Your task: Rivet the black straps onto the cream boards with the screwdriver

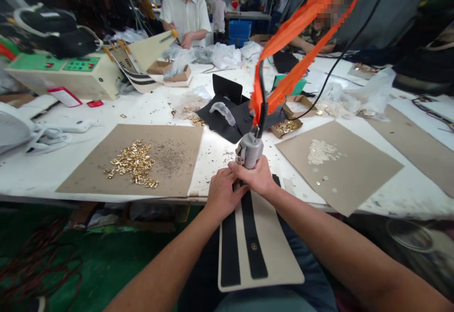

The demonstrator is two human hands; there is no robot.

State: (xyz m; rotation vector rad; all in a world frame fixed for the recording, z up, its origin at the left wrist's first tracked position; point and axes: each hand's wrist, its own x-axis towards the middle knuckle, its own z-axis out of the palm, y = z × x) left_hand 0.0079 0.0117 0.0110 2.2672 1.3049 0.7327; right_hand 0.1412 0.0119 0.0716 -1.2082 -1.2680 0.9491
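My right hand [258, 176] is wrapped round a silver hand tool [251, 150], which hangs from a black cord beside orange strips [301, 33]. Close against it, my left hand [222, 189] presses on the far end of a cream panel [273, 236] lying over my lap. Two black bands run along the panel, and the inner black strap [253, 222] carries a round metal snap [254, 246] near its lower end. The tool's tip and the work beneath my fingers are hidden.
Gold metal pieces [136, 163] lie on a brown sheet [88, 160] at left. Pale round pieces [321, 152] rest on another sheet [369, 165] at right. Black panels [220, 120] lie ahead. A green-topped machine [67, 68] stands back left; a person [187, 12] works across the table.
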